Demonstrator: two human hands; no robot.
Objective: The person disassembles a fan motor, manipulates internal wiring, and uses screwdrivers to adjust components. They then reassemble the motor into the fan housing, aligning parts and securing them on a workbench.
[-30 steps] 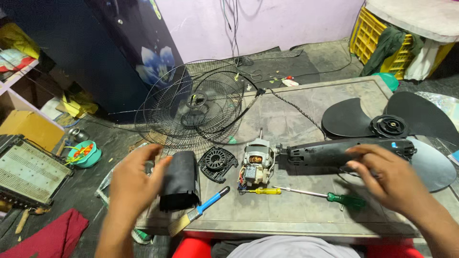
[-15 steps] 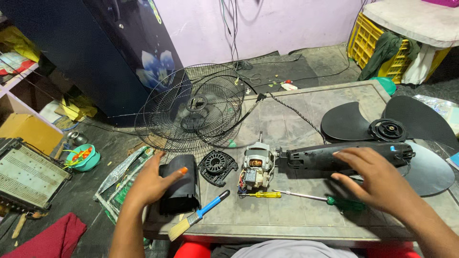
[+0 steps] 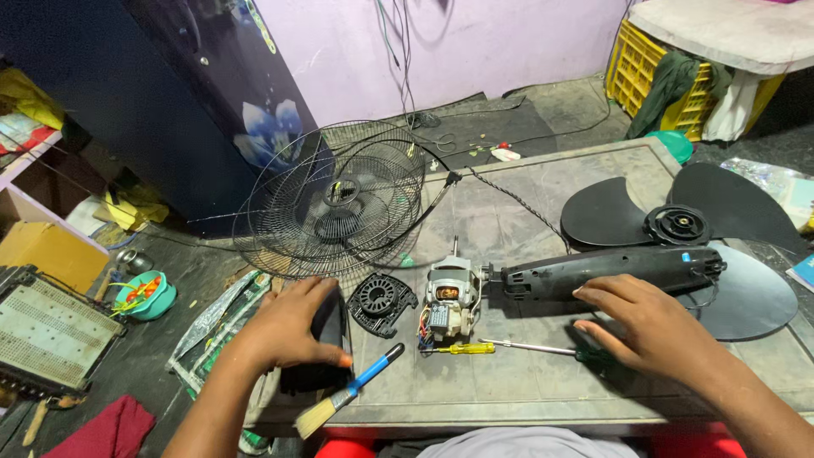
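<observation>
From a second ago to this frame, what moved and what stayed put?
The left hand shifted from the side of the black motor cover to lie flat on top of it. The right hand slid down from the black fan neck toward the green-handled screwdriver. Motor, paintbrush, yellow screwdriver, fan blade and wire grille stayed put.

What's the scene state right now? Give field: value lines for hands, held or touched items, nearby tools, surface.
left hand: palm down on a black plastic fan housing cover at the table's left edge
right hand: resting by the long black fan neck, over the green-handled screwdriver
motor: bare metal fan motor, joined to the neck
tools: yellow-handled screwdriver; blue-handled paintbrush
other parts: black round vented cap; black fan blade; wire fan guard
surface: grey dusty table
</observation>
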